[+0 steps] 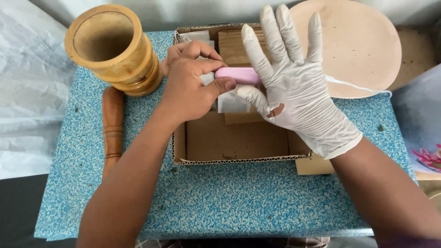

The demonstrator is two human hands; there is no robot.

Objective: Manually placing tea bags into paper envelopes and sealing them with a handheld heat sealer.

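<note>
- Nearest the camera, two forearms reach over a blue speckled table (220,202) toward a shallow cardboard box (229,138).
- At centre, the bare left hand (188,87) pinches the left end of a pink bar-shaped object (239,75) between thumb and forefinger, fingers clamped on it.
- At 3 o'clock from that hand, the right hand (294,87), in a white glove torn near the thumb, has fingers spread apart and upright; its thumb touches the pink object's right end from below.
- Just under the pink object, at 6 o'clock, lies a small white sachet (233,102) inside the box.
- At 9 o'clock, a wooden pestle (112,128) lies on the table.
- Farther, at 10 o'clock, stands a wooden mortar (112,48).
- Farthest, at 1 o'clock, rests a round pale plate (363,46).
</note>
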